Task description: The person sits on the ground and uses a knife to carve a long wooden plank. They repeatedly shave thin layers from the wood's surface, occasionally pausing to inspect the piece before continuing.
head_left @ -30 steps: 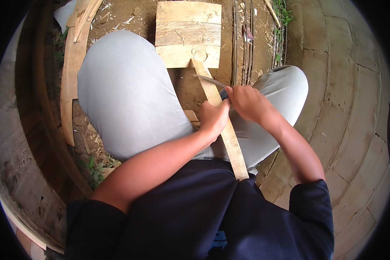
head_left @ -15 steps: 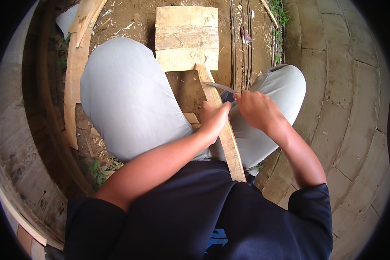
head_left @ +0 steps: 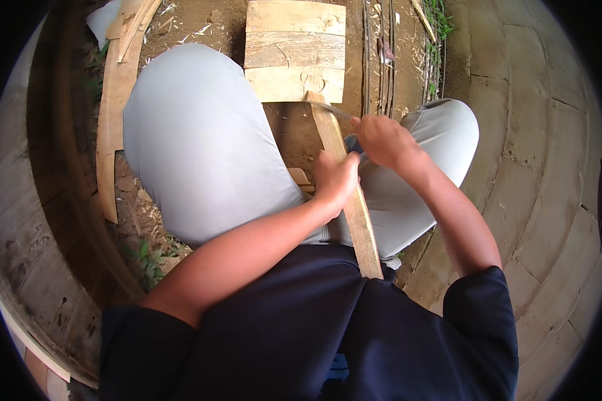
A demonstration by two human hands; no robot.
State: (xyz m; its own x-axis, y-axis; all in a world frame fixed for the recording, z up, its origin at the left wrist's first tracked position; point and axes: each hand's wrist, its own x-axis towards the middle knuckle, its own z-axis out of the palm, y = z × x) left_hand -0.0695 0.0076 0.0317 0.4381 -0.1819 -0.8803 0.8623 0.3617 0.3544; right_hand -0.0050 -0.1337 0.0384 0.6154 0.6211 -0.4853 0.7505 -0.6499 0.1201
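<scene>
My left hand [head_left: 336,177] is closed around the middle of a long, narrow wooden strip [head_left: 362,230]. The strip's near end leans against my belly, and its far end meets the near edge of a low wooden board [head_left: 294,50] made of several planks. My right hand [head_left: 383,140] grips a knife [head_left: 336,111], its handle hidden in the fist. The slightly blurred blade lies across the strip close to its far end. A few curled shavings rest on the board.
Bent legs in grey trousers [head_left: 201,140] flank the work. Long thin boards [head_left: 112,140] lie on the left over dirt strewn with shavings. Paving [head_left: 508,194] runs along the right, edged by grass [head_left: 441,27] and thin dark strips [head_left: 386,60]. A small block [head_left: 299,177] lies between the legs.
My right hand has pushed the knife forward along the strip, from below its far end to near the tip. The left hand keeps its hold. The view has shifted slightly.
</scene>
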